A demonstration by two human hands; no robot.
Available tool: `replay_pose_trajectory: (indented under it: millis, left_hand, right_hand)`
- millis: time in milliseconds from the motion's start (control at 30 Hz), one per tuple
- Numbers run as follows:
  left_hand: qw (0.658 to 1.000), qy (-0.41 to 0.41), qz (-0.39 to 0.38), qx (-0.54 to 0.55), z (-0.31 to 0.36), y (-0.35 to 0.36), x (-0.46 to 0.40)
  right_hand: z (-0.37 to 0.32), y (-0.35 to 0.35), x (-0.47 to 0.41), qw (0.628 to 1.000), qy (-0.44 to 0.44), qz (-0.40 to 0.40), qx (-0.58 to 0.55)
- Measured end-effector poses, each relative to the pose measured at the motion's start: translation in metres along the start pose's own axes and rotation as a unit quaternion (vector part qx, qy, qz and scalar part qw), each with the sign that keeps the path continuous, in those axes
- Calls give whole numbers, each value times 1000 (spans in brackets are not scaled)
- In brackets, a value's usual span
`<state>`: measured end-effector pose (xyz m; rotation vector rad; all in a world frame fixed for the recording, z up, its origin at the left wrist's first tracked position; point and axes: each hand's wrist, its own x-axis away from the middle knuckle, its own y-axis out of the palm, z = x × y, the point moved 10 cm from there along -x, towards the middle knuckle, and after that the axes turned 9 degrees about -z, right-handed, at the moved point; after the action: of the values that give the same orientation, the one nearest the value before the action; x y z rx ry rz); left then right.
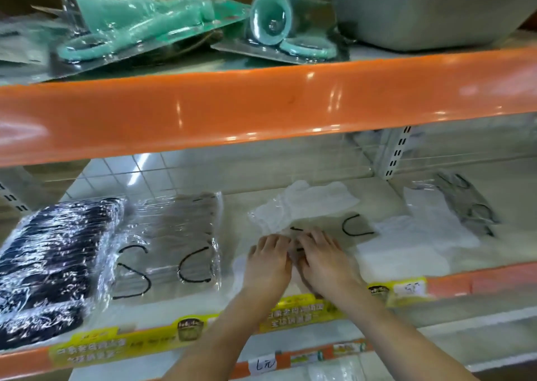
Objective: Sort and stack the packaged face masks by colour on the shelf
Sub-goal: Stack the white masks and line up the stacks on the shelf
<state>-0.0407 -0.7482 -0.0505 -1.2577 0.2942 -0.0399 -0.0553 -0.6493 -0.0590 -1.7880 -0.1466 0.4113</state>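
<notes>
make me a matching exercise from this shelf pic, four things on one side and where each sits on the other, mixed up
Things:
1. black mask stack
2. grey mask stack
3. mask pack under both hands
4. teal packaged items

Places:
A. upper shelf, above the orange beam
B. far left of the lower shelf
C. middle of the lower shelf, with the left hand and right hand on it
D. lower shelf, just right of the black stack

Pairs: 1-B, 2-D, 3-C, 4-A

Both hands (268, 260) (322, 260) side by side, palms down
</notes>
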Motion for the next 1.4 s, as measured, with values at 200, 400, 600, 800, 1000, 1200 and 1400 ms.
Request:
replay_pose_trajectory:
  millis: [200, 400, 600, 800, 1000, 1200, 1400]
  left_hand:
    - [1000, 8, 7, -19, 36, 17, -19]
    - [1000, 5, 11, -23, 43, 35, -26]
    - [999, 3, 28, -28, 40, 37, -22]
    - [999, 5, 39, -25, 41, 35, -19]
    - [998, 18, 63, 13, 47, 25, -15]
    - [992, 32, 116, 36, 50, 11, -10]
    - [986, 47, 151, 54, 54, -2, -5]
  right_hand:
    - [55, -13, 9, 1000, 8, 11, 8]
    - [84, -10, 16, 1000, 21, -1, -13]
    - [82, -15, 17, 999, 18, 38, -12]
    - [83, -16, 20, 998, 21, 59, 9]
    - [82, -25, 24, 996, 13, 91, 20]
    - [88, -28, 25, 996, 39, 81, -5]
    - [93, -31, 28, 993, 53, 104, -16]
